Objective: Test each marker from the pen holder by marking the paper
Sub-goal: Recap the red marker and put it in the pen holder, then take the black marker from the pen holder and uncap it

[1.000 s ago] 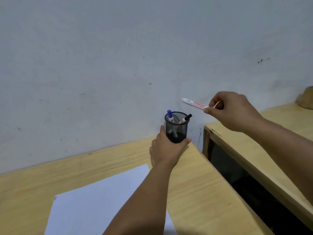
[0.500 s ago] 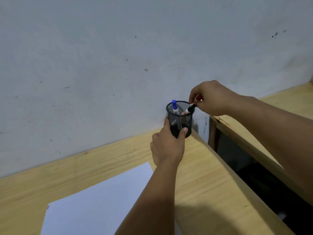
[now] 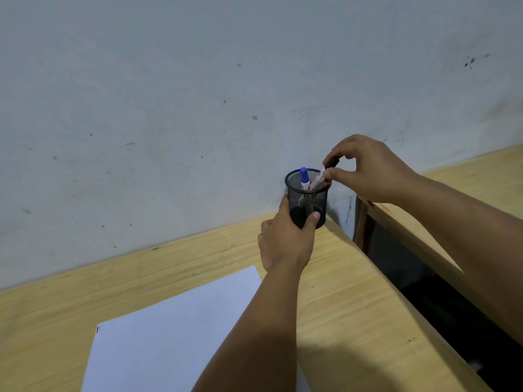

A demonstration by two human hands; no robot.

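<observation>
Steadying the mesh pen holder (image 3: 307,198) on the wooden desk (image 3: 353,306), the left hand (image 3: 285,241) wraps its base; the right hand (image 3: 365,168) pinches the black-capped marker (image 3: 329,165) above the rim, beside the blue-capped marker (image 3: 304,178). Next comes lifting it clear toward the paper (image 3: 175,329)

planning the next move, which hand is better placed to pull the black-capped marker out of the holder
Right. The right hand already pinches the black-capped marker at the pen holder rim, while the left hand grips the holder.
</observation>
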